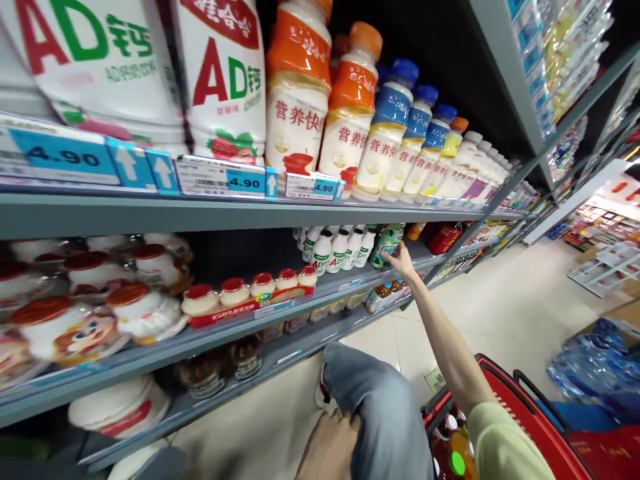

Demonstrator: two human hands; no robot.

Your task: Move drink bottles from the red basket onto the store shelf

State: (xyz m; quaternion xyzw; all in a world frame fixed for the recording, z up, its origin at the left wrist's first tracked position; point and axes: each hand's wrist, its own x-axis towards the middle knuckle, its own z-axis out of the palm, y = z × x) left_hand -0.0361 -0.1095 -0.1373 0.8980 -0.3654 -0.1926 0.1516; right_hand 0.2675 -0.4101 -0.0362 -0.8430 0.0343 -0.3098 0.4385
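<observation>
My right hand [401,262] is stretched out to the second shelf and closed on a green patterned bottle [387,243] that stands at the shelf's edge. Just left of that bottle is a row of small white AD bottles with green caps [336,248]. My left hand [331,445] rests low in the picture on my bent knee in blue jeans [377,407], fingers curled against the cloth with nothing in them.
A grey shelf rack [200,215] runs from the left into the distance. The top shelf holds large AD bottles [223,80] and tall orange- and blue-capped bottles [353,110]. A red shopping basket [530,413] holding bottles sits at the lower right. Blue wrapped packs [597,370] lie on the floor.
</observation>
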